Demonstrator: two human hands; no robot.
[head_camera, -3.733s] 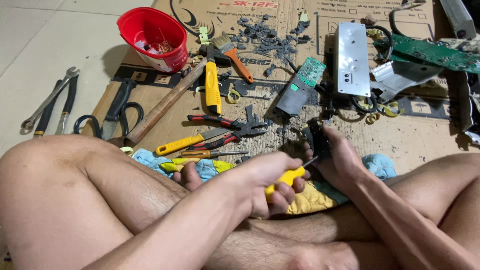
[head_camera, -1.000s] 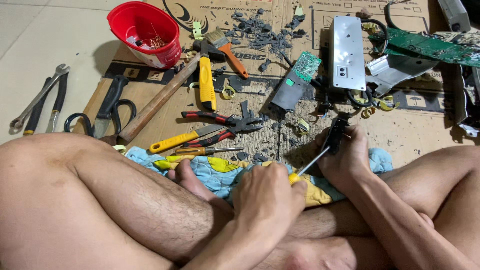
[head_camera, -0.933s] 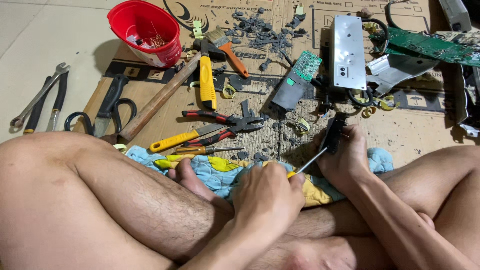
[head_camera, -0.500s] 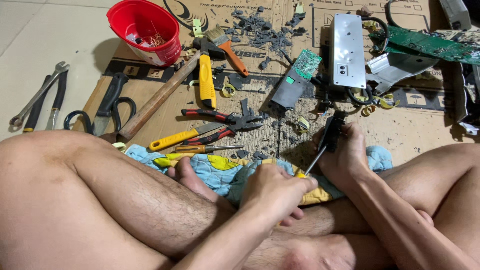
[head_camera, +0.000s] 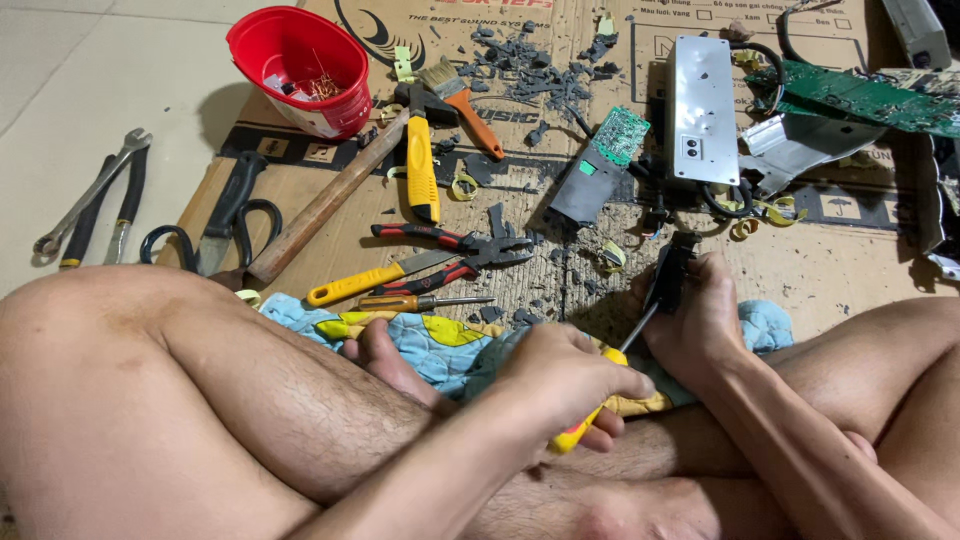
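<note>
Screwdriver, one, yellow handle: held in front of the crossed legs, just short of the cardboard sheet. Long axis runs on a slant, handle low and toward the person, thin shaft rising up and to the right, tip at the small black part.

Left hand: reaches across the shins, fingers curled tight round the yellow handle, knuckles up.

Right hand: closed about the small black part, holding it upright at the near edge of the cardboard sheet, wrist resting low against the thigh.

On the cardboard sheet, largest first:
- Metal case, one, grey, long side running away from the person, at the far middle.
- Green circuit board, one large, far right; one smaller board just left of the metal case.
- Red bucket, one, far left corner.
- Hammer, one, wooden shaft lying slantwise, left side.
- Paintbrush, one, orange handle.
- Pliers, one pair, red and black grips, near middle.
- Spare screwdrivers, two, near left edge, beside the patterned cloth.

Off the cardboard sheet, on the floor left of it: wrench, one.
</note>
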